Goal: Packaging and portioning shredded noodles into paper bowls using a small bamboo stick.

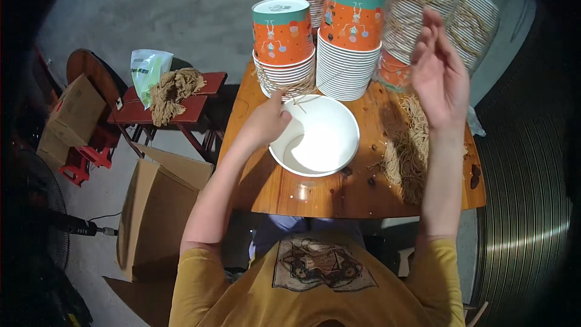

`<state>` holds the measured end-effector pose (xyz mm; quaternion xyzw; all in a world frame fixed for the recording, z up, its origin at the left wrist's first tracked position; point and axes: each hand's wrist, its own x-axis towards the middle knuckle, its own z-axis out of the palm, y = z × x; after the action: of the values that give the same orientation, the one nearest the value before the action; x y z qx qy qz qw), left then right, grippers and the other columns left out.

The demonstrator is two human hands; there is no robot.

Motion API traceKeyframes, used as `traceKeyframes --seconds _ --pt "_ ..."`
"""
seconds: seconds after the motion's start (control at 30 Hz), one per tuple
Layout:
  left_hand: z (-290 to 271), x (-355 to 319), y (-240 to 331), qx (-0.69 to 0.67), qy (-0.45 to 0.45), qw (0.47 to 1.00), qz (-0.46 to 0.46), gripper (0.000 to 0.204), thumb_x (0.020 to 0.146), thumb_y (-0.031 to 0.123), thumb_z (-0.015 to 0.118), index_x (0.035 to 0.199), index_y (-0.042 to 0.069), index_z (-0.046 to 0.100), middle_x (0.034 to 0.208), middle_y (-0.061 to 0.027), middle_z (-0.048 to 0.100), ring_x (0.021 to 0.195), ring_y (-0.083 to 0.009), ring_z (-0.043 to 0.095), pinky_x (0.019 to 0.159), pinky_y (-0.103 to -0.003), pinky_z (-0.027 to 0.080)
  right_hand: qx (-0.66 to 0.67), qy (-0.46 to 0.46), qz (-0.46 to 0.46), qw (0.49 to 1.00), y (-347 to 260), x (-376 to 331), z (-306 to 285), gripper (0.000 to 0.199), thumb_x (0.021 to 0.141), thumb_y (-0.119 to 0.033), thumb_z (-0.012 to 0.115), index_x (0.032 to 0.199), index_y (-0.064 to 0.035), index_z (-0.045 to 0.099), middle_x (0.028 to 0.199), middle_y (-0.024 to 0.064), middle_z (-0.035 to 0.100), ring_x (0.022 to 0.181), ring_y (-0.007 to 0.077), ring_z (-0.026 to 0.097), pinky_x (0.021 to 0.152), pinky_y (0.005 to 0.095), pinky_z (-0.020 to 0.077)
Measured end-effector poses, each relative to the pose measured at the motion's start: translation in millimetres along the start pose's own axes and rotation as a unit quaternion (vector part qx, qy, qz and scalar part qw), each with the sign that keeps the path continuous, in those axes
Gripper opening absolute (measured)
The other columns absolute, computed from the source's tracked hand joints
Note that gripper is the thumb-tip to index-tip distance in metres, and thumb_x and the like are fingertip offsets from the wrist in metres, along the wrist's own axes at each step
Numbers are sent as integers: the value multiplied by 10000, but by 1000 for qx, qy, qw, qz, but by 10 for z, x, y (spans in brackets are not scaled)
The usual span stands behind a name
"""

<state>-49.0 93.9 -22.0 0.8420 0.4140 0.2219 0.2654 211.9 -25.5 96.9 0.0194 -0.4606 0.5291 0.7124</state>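
Observation:
A white paper bucket [339,139] stands mouth up on the wooden table in front of me. My left hand [264,123] is at its left rim, thumb over the inner side and the fingers outside, partly hidden. A thin piece of tan twine [298,103] lies across the far rim beside my fingertips. Raised above the table's right side, my right hand [440,79] is open, fingers pointing up and slightly curled, with nothing visible in it. Below that hand, a bundle of tan twine [396,157] lies on the table, partly covered by my forearm.
Two stacks of orange-and-green paper buckets [283,36] stand upside down behind the bucket. Taller wrapped stacks [417,6] with twine rise at the back. Left of the wooden table [278,200] are a red bench [203,94] with more twine and an open cardboard box [160,212].

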Motion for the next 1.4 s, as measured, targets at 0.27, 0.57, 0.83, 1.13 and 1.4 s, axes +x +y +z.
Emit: traceKeyframes --seconds 0.27,0.57,0.83,1.13,1.4 --pt "7 -581 339 -117 187 973 73 360 883 65 486 1238 7 482 1200 -174 542 1105 -304 539 936 -360 420 -356 141 86 920 302 -508 24 230 941 -125 505 1130 4 528 1044 140 644 926 183 638 832 281 512" --pt "169 -799 609 -256 139 952 94 253 883 41 531 1135 12 527 1102 -117 593 1009 -243 598 881 -333 457 -571 -41 140 808 899 -535 60 136 866 -53 589 978 14 628 892 61 656 836 96 605 760 231 489" --pt "199 -799 685 -465 -24 884 45 195 929 29 504 1106 14 423 952 -77 611 920 -117 583 818 -246 450 -427 51 216 877 1022 -717 -59 133 869 -58 603 987 -3 632 881 11 624 825 66 568 756 218 463" --pt "88 -812 634 -311 -49 943 112 122 918 69 527 939 10 631 915 -15 617 856 -104 565 770 -254 447 -458 36 197 866 1067 -736 -1 141 898 -90 579 1006 -18 632 880 -3 611 793 48 532 739 206 438" --pt "12 -908 860 -309 -10 937 162 94 900 41 507 918 14 595 846 -46 594 780 -112 570 708 -250 459 -663 105 24 741 871 -816 94 70 837 -58 627 900 -43 653 888 42 588 804 119 547 755 238 440"
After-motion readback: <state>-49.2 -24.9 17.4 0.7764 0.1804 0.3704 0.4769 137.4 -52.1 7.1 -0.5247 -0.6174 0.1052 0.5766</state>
